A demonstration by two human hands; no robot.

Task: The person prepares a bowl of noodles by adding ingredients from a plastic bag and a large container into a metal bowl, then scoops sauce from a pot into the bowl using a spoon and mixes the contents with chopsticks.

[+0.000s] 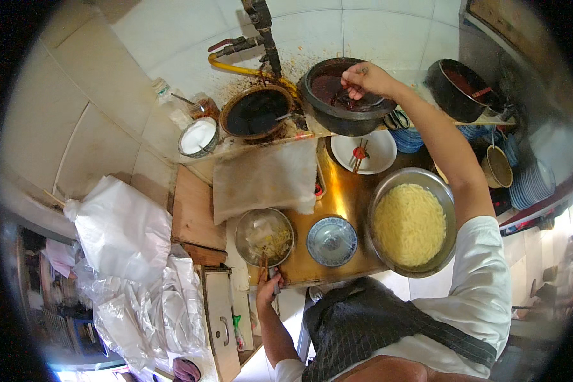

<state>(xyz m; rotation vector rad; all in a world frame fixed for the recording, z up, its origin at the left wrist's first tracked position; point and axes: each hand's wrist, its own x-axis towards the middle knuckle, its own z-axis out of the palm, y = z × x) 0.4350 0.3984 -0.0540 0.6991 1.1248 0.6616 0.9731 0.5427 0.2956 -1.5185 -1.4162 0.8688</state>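
Note:
My left hand (269, 288) grips the handle of a small metal pan (291, 245) at the near edge of the counter. Pale food and yellowish strands lie in the pan. A pair of chopsticks (263, 260) rests against its near rim, by my left fingers. Farther off, my right hand (365, 81) is closed over a dark pot (348, 121) of dark red sauce. Its fingers pinch a thin utensil whose lower end is down at the sauce; its kind is unclear. A patterned bowl (332, 242) stands to the right of the pan.
At right stands a large steel basin (449, 245) of yellow noodles. A white plate (340, 149) with chopsticks lies behind it. A basin of dark liquid (254, 114), a bowl of white powder (198, 137) and another dark pot (455, 102) line the shelf. Plastic bags (124, 229) hang left.

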